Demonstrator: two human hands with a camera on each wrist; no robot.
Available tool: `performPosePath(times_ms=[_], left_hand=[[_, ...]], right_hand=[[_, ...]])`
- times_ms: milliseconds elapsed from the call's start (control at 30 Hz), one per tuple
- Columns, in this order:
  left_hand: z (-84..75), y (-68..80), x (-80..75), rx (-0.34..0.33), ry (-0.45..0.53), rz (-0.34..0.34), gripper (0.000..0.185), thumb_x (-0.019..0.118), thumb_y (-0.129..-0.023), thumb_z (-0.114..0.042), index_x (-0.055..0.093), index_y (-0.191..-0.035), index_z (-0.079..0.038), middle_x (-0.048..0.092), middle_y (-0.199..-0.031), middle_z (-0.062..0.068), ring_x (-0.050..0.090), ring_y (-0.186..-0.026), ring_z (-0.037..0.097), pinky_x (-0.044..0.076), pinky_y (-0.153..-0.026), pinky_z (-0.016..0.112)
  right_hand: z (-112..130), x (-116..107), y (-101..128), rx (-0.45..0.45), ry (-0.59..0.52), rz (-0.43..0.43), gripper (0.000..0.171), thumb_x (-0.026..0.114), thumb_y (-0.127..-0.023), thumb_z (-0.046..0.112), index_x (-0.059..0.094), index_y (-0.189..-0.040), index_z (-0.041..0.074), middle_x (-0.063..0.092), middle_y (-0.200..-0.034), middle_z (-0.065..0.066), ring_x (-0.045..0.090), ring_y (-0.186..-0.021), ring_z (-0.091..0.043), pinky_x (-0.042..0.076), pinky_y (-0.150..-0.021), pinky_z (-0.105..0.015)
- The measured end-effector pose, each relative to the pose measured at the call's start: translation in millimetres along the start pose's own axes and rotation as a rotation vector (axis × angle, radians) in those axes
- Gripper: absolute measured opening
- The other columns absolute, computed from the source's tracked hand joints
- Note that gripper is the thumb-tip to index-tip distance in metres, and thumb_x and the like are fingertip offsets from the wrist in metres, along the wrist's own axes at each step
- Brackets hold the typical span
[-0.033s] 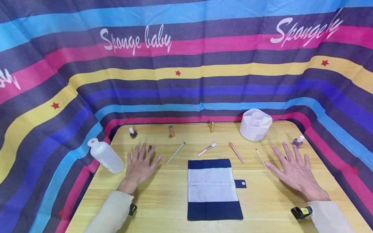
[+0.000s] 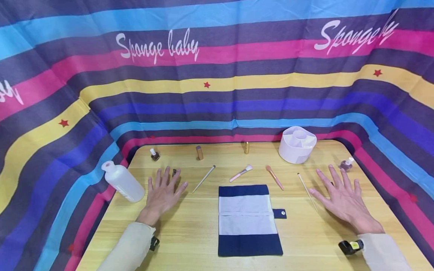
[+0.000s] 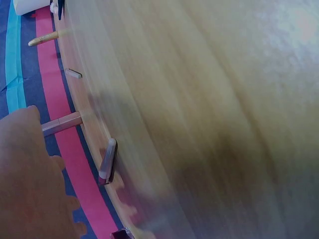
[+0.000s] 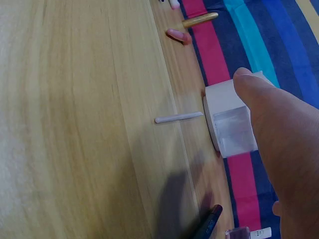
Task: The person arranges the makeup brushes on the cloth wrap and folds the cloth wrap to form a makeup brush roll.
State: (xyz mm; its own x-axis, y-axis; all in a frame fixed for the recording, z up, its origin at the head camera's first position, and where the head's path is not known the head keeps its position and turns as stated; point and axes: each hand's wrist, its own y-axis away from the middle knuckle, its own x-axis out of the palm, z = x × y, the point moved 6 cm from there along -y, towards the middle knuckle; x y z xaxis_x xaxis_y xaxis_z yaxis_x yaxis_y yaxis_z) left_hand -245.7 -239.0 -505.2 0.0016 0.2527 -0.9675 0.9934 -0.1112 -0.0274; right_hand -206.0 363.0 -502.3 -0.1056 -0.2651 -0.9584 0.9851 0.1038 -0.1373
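No change I can see: left hand (image 2: 162, 194) and right hand (image 2: 342, 197) flat on worktop (image 2: 190, 233), fingers spread, flanking pouch (image 2: 248, 220).

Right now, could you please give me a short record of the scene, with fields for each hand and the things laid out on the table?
left hand: flat on the wooden table, fingers spread, holds nothing
right hand: flat on the table, fingers spread, holds nothing
centre: blue and white fabric pouch, lying open
left side: white plastic bottle, tilted
back right: white round organiser
between the hands: pink makeup brushes, thin sticks
back edge: small nail polish bottle, gold tubes
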Motion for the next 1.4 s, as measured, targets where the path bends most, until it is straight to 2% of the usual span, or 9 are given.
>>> performPosePath(times_ms=[200,300,400,500,800,933,1133,1267,1400], left_hand=[[1.4,-1.2,-3.0,-0.01,0.016,-0.011,0.079,0.031,-0.112,-0.07,0.028,-0.175,-0.022,0.011,-0.183,0.021,0.004,-0.168,0.052,0.0,-0.129,0.079],[3.9,-3.6,-8.8,-0.028,0.032,-0.028,0.075,0.039,-0.114,-0.063,0.034,-0.172,-0.016,0.018,-0.18,0.024,0.018,-0.164,0.053,0.018,-0.127,0.079],[6.4,-6.4,-15.3,-0.038,0.009,-0.049,0.07,0.049,-0.114,-0.054,0.047,-0.164,-0.006,0.038,-0.168,0.029,0.043,-0.148,0.053,0.047,-0.109,0.073],[8.9,-9.2,-18.5,-0.057,-0.011,-0.046,0.066,0.056,-0.112,-0.05,0.056,-0.155,0.001,0.054,-0.148,0.031,0.06,-0.125,0.049,0.059,-0.087,0.063],[18.4,-13.2,-9.4,-0.126,0.0,0.063,0.062,0.06,-0.11,-0.042,0.052,-0.156,-0.001,0.061,-0.137,0.033,0.069,-0.108,0.046,0.06,-0.083,0.061],[20.4,-17.4,-8.6,-0.119,0.007,0.05,0.047,0.063,-0.108,-0.027,0.059,-0.148,-0.002,0.069,-0.121,0.025,0.069,-0.092,0.039,0.059,-0.074,0.057],[14.4,-24.3,-11.9,-0.097,0.041,0.008,0.026,0.061,-0.105,-0.016,0.071,-0.124,-0.001,0.072,-0.109,0.02,0.068,-0.084,0.037,0.058,-0.07,0.056],[-6.7,-33.6,-17.8,-0.031,0.243,-0.015,0.028,0.06,-0.108,-0.018,0.07,-0.128,0.0,0.075,-0.116,0.018,0.072,-0.093,0.031,0.061,-0.082,0.054],[-42.2,-41.9,-14.9,0.035,0.635,0.083,0.041,0.061,-0.111,-0.016,0.056,-0.149,-0.003,0.072,-0.13,0.024,0.077,-0.098,0.029,0.066,-0.091,0.051]], right_hand=[[-0.4,0.9,-0.4,-0.01,-0.007,-0.007,0.091,0.056,-0.106,0.065,0.018,-0.176,0.023,0.007,-0.181,-0.028,0.0,-0.163,-0.061,-0.009,-0.119,-0.089],[7.3,0.4,-2.0,-0.038,-0.024,-0.012,0.089,0.059,-0.106,0.062,0.021,-0.176,0.021,0.011,-0.18,-0.028,0.004,-0.163,-0.061,-0.005,-0.12,-0.089],[23.5,2.0,-4.1,-0.081,-0.055,-0.003,0.088,0.061,-0.106,0.06,0.025,-0.175,0.019,0.013,-0.18,-0.027,0.005,-0.165,-0.058,-0.002,-0.122,-0.087],[45.4,6.6,-5.8,-0.132,-0.085,0.011,0.088,0.063,-0.105,0.059,0.028,-0.174,0.018,0.015,-0.181,-0.025,0.006,-0.167,-0.054,0.003,-0.126,-0.083],[126.3,28.3,0.2,-0.385,-0.136,0.067,0.092,0.071,-0.099,0.063,0.036,-0.172,0.02,0.019,-0.182,-0.014,0.023,-0.166,-0.046,0.024,-0.13,-0.071],[153.2,39.2,7.2,-0.514,-0.133,0.099,0.098,0.074,-0.095,0.068,0.036,-0.172,0.02,0.029,-0.179,-0.019,0.032,-0.162,-0.047,0.033,-0.125,-0.07],[168.3,57.4,16.4,-0.561,-0.147,0.278,0.107,0.069,-0.088,0.083,0.039,-0.171,0.023,0.026,-0.181,-0.014,0.027,-0.164,-0.048,0.032,-0.122,-0.078],[171.1,61.5,19.6,-0.593,-0.138,0.302,0.109,0.069,-0.086,0.086,0.042,-0.169,0.021,0.027,-0.18,-0.017,0.028,-0.164,-0.049,0.03,-0.121,-0.08],[172.4,62.9,19.8,-0.607,-0.12,0.291,0.109,0.068,-0.085,0.087,0.044,-0.168,0.02,0.027,-0.18,-0.018,0.029,-0.163,-0.049,0.029,-0.122,-0.079]])
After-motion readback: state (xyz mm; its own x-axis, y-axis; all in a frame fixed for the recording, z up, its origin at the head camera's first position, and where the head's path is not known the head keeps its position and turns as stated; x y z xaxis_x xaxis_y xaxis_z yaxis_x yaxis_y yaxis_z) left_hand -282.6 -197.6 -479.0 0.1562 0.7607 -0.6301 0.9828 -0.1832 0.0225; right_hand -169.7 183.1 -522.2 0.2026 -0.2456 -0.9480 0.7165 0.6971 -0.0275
